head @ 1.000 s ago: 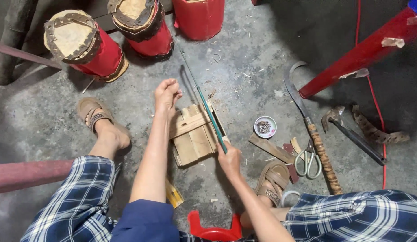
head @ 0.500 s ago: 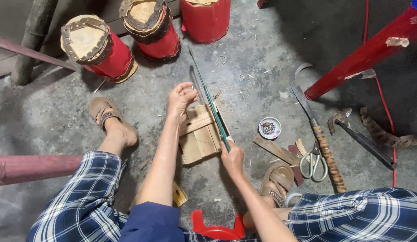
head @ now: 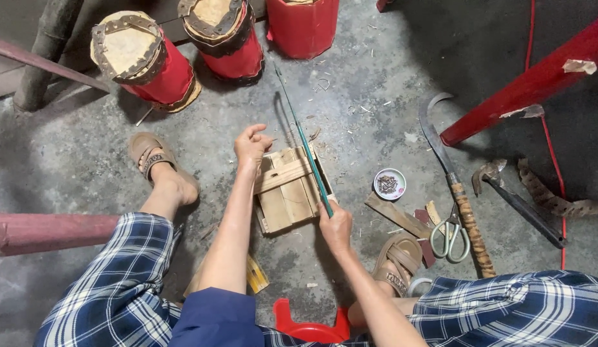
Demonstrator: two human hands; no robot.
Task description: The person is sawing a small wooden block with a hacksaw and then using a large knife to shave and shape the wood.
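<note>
A long thin green bamboo strip (head: 305, 140) lies slanted over a small wooden block box (head: 287, 190) on the concrete floor. My right hand (head: 336, 225) grips the strip's near end at the box's right edge. My left hand (head: 251, 145) is curled at the box's far left corner, fingers closed beside the strip; whether it pinches anything I cannot tell. The strip's far tip reaches toward the red drums.
Three red drums (head: 144, 61) stand at the back. A curved sickle (head: 450, 177), scissors (head: 447, 234), a hammer (head: 514, 199) and a small dish of nails (head: 389, 184) lie to the right. Red poles (head: 530, 83) cross right and left. A red stool (head: 308, 328) sits under me.
The view has shifted slightly; my left hand has stayed at the box's far corner, and my right hand keeps its grip on the strip, which now points a bit more upright.
</note>
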